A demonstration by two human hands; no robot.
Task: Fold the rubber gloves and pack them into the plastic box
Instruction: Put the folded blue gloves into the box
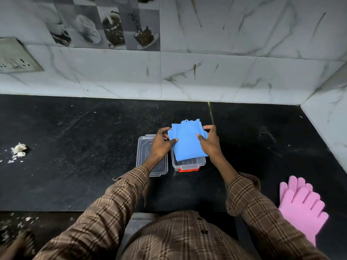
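Fingers [201, 136] of the right hand [210, 141] pinch the right edge of the folded blue rubber glove [185, 143], thumb on top and the other fingers curled behind its far corner; the left hand [160, 145] grips the opposite edge the same way, thumb pressed on the upper face. Between them the glove is held as a flat wad directly above the clear plastic box with an orange latch [187, 165], which sits near the middle of the black stone tabletop [75, 147]. The box's clear lid [142, 147] lies just beside it on the left, partly under the left wrist.

The rubber looks light, limp and springy, likely to unfold once let go, so a hold on both side edges with thumbs pressing the layers together seems right. The wad appears slightly wider than the box mouth and may need squeezing in.

A flat pink rubber glove pair [302, 205] lies unfolded near the tabletop's front right edge.
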